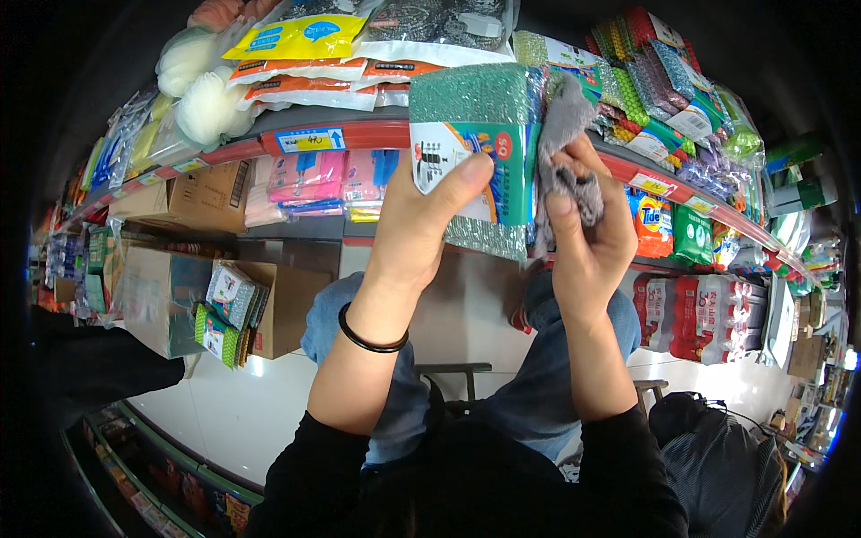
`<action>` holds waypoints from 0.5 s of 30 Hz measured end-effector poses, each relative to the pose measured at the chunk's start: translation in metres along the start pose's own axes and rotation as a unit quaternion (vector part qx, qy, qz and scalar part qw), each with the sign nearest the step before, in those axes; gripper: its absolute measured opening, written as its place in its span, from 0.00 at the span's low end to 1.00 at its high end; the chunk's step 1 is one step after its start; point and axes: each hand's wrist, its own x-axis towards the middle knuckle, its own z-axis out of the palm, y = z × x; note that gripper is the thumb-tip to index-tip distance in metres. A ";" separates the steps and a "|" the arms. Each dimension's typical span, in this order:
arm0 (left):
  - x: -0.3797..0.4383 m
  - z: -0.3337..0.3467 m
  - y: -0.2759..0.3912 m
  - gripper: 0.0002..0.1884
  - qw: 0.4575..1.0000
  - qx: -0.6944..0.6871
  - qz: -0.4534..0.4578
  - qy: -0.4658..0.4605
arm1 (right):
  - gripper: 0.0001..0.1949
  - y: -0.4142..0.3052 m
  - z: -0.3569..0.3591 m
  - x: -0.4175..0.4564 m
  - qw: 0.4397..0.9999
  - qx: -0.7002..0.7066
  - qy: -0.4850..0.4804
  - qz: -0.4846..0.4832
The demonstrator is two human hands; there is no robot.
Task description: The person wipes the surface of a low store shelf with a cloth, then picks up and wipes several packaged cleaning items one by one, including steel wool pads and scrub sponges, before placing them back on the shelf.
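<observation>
My left hand grips a green pack of scouring sponges with a printed paper sleeve, its thumb lying across the sleeve. The pack is held up in front of the shelf's red edge. Against its right side my right hand holds a crumpled grey cloth, pinched between thumb and fingers. What the far fingers of my left hand do behind the pack is hidden. More sponge packs in several colours are piled on the shelf to the right.
Bath puffs and bagged wire scourers fill the shelf at left and centre. Below stand a cardboard box with sponge packs at its side, and wrapped red-labelled bottles. A black bag is at lower right.
</observation>
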 end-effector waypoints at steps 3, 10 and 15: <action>0.003 0.001 -0.001 0.25 1.000 -0.007 -0.007 0.010 | 0.15 -0.002 0.007 0.000 0.990 0.071 0.031 0.114; 0.000 0.008 -0.005 0.23 0.990 0.113 0.067 0.045 | 0.16 -0.010 0.007 -0.005 0.995 -0.048 -0.027 -0.082; -0.004 0.006 -0.004 0.28 0.995 0.081 0.059 0.001 | 0.15 -0.005 0.003 -0.005 0.995 -0.069 0.059 0.047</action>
